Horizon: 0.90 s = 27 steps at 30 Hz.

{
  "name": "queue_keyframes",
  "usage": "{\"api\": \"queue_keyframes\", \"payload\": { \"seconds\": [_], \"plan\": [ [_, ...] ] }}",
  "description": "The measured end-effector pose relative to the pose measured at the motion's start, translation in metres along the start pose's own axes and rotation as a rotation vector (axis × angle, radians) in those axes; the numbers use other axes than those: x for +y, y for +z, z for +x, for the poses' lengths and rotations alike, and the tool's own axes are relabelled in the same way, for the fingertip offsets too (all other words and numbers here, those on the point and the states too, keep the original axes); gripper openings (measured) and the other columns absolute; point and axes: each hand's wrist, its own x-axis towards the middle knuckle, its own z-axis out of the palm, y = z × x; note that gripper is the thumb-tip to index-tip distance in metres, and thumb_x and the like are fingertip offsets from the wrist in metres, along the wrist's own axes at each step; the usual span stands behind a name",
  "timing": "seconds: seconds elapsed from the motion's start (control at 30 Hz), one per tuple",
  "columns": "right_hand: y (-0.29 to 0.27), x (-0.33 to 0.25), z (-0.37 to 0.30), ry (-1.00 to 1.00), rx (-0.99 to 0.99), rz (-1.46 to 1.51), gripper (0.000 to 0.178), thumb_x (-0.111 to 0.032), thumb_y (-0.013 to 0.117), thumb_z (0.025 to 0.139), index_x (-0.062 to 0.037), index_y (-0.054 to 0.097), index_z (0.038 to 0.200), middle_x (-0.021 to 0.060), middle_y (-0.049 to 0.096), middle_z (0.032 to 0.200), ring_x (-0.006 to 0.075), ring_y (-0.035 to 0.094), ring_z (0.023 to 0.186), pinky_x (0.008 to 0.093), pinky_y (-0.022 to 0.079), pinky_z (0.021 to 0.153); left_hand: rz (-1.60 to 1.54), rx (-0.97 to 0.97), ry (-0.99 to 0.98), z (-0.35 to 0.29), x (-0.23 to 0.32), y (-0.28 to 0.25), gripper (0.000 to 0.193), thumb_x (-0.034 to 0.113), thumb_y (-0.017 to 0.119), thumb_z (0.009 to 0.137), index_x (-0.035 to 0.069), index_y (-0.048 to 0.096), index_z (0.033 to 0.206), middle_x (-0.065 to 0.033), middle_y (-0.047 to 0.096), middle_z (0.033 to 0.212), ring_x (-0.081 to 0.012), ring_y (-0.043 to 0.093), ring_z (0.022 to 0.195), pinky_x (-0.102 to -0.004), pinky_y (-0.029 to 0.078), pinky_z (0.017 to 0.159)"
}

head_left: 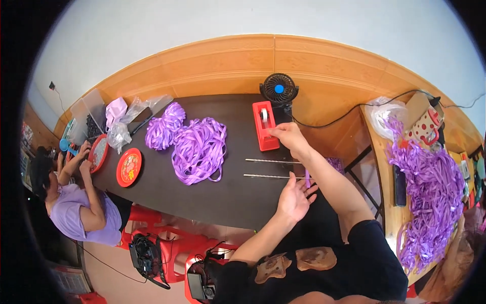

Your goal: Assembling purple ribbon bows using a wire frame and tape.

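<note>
At the lower edge, red stools [174, 261] stand before the dark worktop [235, 202]; black electronic gear [147, 256] rests on one of them.

The left hand [295, 200] is palm up over the near right part of the worktop, its fingers loosely spread. A short purple ribbon strip [307, 178] shows at its fingertips, by the lower of two thin metal rods [267, 176]; whether the strip is pinched cannot be told. The rods lie side by side, well apart, running crosswise, with their left ends free over the worktop; the upper rod passes behind the right forearm.

The right hand [287, 134] is at the near right side of a red tape dispenser [265, 139], thumb and forefinger close together. Whether it grips tape or only touches the dispenser cannot be told. The dispenser carries a white roll.

Left of the rods, a loose coil of purple ribbon [199, 152] lies on the worktop, against a second, denser ribbon bundle [166, 126]. Farther left is a red plate [129, 168] with a coloured pattern or contents. Beyond it, a person in a lilac top [81, 210] has both hands at a red basin [99, 153].

To the right, a wooden worktop [388, 213] bears a tangled purple ribbon heap [430, 197] and a dark phone [399, 185]. A black fan [279, 88] with a blue centre stands behind the dispenser, near the wood-coloured wall panel [212, 63].
</note>
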Motion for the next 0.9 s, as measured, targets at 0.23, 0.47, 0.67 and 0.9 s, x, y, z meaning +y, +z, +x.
{"api": "queue_keyframes", "payload": {
  "seconds": [0.23, 0.47, 0.67, 0.9],
  "plan": [
    [0.01, 0.019, 0.022, -0.056, 0.092, 0.293, 0.01, -0.004, 0.062, 0.081, -0.0039, 0.062, 0.072, 0.0028, 0.063, 0.071, 0.0091, 0.056, 0.067, 0.0241, 0.043, 0.063, -0.021, -0.081, 0.015, 0.009, -0.003, -0.006, 0.061, 0.058, 0.04, 0.09, 0.002, 0.048, 0.112, -0.0088, 0.051, 0.112, -0.0236, 0.047, 0.105, -0.0385, 0.033, 0.094],
    [0.019, -0.019, -0.015, -0.21, 0.093, 0.496, 0.013, -0.006, 0.059, 0.083, -0.0023, 0.063, 0.072, 0.0007, 0.061, 0.071, 0.0058, 0.051, 0.062, 0.0229, 0.039, 0.058, -0.012, -0.054, 0.032, 0.001, 0.0, 0.001, 0.055, 0.058, 0.041, 0.09, 0.007, 0.05, 0.108, -0.0065, 0.053, 0.11, -0.0209, 0.048, 0.102, -0.0366, 0.034, 0.092],
    [0.022, 0.011, -0.039, -0.236, 0.108, 0.346, 0.009, -0.005, 0.062, 0.081, 0.0018, 0.065, 0.076, 0.01, 0.063, 0.101, 0.0141, 0.057, 0.092, 0.0256, 0.04, 0.084, -0.018, -0.088, 0.083, -0.005, -0.001, 0.004, 0.035, 0.043, 0.037, 0.096, 0.015, 0.048, 0.114, 0.0002, 0.057, 0.102, -0.0172, 0.054, 0.094, -0.037, 0.042, 0.081],
    [0.02, 0.032, -0.039, -0.422, 0.314, -0.189, 0.002, -0.004, 0.068, 0.071, -0.003, 0.067, 0.072, 0.0186, 0.058, 0.115, 0.0274, 0.05, 0.111, 0.0362, 0.036, 0.094, -0.066, -0.151, 0.094, 0.005, -0.007, -0.011, 0.03, 0.041, 0.039, 0.096, 0.016, 0.05, 0.11, 0.0002, 0.057, 0.1, -0.0175, 0.054, 0.093, -0.036, 0.042, 0.079]
  ]
}}
